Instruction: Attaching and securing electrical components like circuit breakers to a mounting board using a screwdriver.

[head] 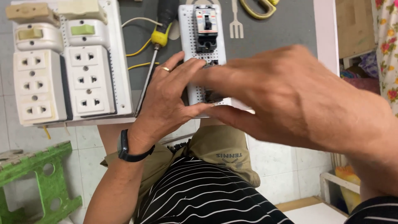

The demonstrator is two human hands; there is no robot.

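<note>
A white perforated board [190, 37] lies on a grey table top, with a white and black circuit breaker [206, 27] mounted near its far end. A second black device [212, 96] sits lower on the board, mostly hidden by my fingers. My left hand [166, 99], with a ring and a black wrist band, grips the board's near left edge. My right hand [290, 91] reaches in from the right, thumb and fingers closed around the lower black device and the board's near edge.
A white panel [118, 62] with several sockets and switches lies at the left. A yellow-handled screwdriver [155, 45] and yellow wires rest between panel and board. Yellow-handled scissors [259, 8] lie at the top. A green stool [37, 182] stands below left.
</note>
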